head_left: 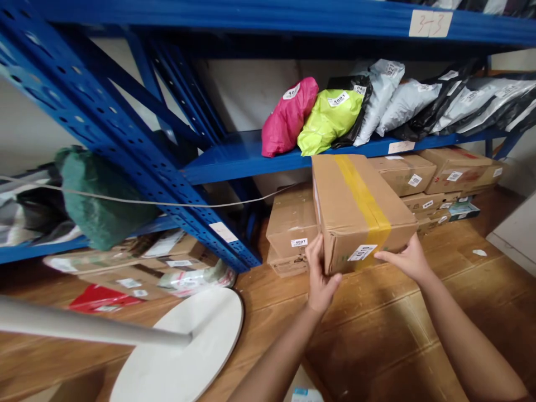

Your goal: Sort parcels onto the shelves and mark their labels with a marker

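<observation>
A large cardboard box marked 4007 stands on the floor under the shelf. In front and to its right, a bigger cardboard box with yellow tape and a 4010 label is held between my two hands. My left hand grips its left side near the front corner, thumb toward the front face. My right hand is at the front right corner, thumb on the front face and the other fingers hidden. The box's far end reaches the blue shelf's front edge; whether anything supports it from below is hidden.
Pink and lime-green parcels lie on the shelf beside grey and black ones. More labelled boxes are stacked below on the right. At left are a white round stand base, a thin cable and a green bag.
</observation>
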`<act>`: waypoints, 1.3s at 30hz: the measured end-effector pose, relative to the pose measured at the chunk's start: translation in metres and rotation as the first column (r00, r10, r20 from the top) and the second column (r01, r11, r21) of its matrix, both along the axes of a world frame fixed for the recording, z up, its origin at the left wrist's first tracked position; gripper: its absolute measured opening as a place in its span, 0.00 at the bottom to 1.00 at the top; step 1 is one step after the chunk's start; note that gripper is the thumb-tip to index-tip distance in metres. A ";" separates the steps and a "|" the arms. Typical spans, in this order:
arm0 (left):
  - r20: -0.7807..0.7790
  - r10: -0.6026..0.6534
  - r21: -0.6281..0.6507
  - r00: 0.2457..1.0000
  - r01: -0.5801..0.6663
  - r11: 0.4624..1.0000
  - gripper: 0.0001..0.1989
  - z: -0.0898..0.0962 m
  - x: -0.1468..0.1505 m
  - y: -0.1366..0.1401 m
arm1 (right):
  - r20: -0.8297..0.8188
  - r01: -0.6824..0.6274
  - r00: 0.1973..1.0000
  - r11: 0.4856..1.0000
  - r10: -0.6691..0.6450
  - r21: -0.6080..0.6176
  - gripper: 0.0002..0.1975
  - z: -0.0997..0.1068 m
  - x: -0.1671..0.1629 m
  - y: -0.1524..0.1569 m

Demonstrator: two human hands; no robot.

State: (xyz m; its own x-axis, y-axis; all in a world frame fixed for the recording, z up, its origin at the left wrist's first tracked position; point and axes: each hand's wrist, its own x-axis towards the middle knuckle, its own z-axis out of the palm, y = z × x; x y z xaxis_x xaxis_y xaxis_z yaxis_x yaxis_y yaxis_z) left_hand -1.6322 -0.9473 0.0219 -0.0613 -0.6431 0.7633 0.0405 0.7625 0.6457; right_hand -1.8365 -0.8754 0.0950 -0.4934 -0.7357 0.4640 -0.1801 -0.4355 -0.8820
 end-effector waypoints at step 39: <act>0.399 0.527 -0.332 0.750 -0.418 0.846 0.20 0.129 0.147 0.023 | 0.749 -0.335 0.614 0.941 0.249 -0.038 0.28 -0.108 0.239 -0.019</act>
